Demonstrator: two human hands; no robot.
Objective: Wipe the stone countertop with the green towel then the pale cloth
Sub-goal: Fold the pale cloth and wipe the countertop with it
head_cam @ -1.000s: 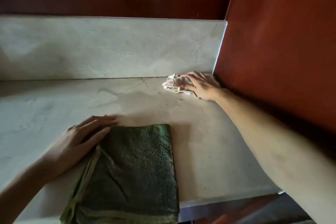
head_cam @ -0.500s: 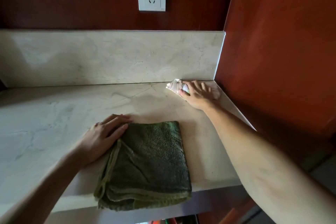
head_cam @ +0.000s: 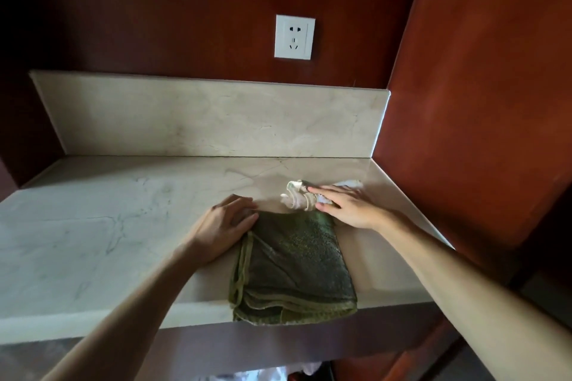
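While both hands lie on it, the stone countertop (head_cam: 93, 226) takes up most of the view, a pale veined slab running from a dark recess on the left to a red-brown side panel (head_cam: 479, 102) on the right, with a matching stone backsplash (head_cam: 201, 120) along the rear and a white wall socket (head_cam: 294, 36) above that. It looks hard, smooth and probably a little slick, so cloth should glide under light pressure.

Next in size, the green towel (head_cam: 294, 269) lies folded in a thick pad near the front edge, its lower hem hanging slightly over. It appears soft, plush and fairly heavy for a cloth; pressing flat on top would likely move it better than pinching an edge. The left hand (head_cam: 221, 226) rests with fingers together and extended, palm down, at the towel's upper left corner, holding nothing.

Smallest, the pale cloth (head_cam: 297, 198) sits bunched just beyond the towel's far edge, touching or nearly touching it. It seems thin, light and limp, apt to roll up unless kept under a flat palm. The right hand (head_cam: 346, 206) presses down on it with fingers spread flat.

Nothing else stands on the slab; only the towel itself, the backsplash and the side panel limit the cloth's sweep.
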